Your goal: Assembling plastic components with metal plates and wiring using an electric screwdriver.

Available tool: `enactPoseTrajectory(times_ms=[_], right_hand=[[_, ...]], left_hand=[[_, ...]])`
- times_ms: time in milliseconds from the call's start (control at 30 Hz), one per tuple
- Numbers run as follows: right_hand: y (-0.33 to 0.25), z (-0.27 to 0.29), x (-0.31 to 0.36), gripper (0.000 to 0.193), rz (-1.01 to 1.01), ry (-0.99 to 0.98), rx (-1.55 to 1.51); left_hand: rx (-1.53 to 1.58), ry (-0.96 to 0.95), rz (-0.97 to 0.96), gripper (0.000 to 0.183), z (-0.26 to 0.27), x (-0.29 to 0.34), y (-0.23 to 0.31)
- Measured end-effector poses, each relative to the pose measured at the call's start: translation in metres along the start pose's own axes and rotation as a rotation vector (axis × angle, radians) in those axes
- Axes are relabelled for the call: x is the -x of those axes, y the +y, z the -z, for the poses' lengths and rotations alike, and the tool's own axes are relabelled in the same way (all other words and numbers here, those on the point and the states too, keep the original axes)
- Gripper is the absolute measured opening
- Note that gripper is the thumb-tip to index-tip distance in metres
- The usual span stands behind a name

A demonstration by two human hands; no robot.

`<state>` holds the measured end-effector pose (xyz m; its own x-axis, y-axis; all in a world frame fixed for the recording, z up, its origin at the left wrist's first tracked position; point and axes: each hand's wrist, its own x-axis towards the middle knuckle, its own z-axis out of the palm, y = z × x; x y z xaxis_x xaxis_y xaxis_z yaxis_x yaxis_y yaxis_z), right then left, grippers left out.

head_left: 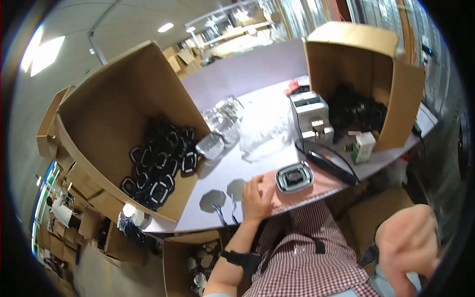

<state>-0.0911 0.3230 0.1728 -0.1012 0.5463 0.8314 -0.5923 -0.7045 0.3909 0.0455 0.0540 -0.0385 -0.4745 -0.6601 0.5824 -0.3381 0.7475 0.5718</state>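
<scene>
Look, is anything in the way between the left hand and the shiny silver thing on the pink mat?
Nothing visible is. The left hand is just left of the silver-rimmed piece, and only pink mat shows between them.

Workshop, with cardboard boxes (123, 79) of black parts (161, 161) at a workbench (225, 171).

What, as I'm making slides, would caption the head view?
Left hand beside a silver-rimmed part on a pink mat; right hand farther right.
</scene>
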Motion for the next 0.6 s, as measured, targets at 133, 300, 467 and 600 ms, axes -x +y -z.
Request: enactPoseTrajectory(times_ms=[133,300,467,600], right_hand=[[0.015,0.047,0.047,0.016,-0.640,-0.640,0.082],[0.007,0.067,0.182,0.027,-1.238,-0.530,0.217],[0.021,0.082,0.242,0.016,-1.349,-0.485,0.430],[0.016,0.099,0.243,0.018,-1.282,-0.674,0.609]], left_hand=[[-0.015,0.036,0.009,0.048,0.008,0.007,0.004],[0.005,0.040,-0.034,0.046,0.013,0.008,-0.001],[0.164,0.015,0.123,0.044,0.019,0.001,0.004],[0.146,0.044,0.037,0.044,-0.007,-0.009,0.000]])
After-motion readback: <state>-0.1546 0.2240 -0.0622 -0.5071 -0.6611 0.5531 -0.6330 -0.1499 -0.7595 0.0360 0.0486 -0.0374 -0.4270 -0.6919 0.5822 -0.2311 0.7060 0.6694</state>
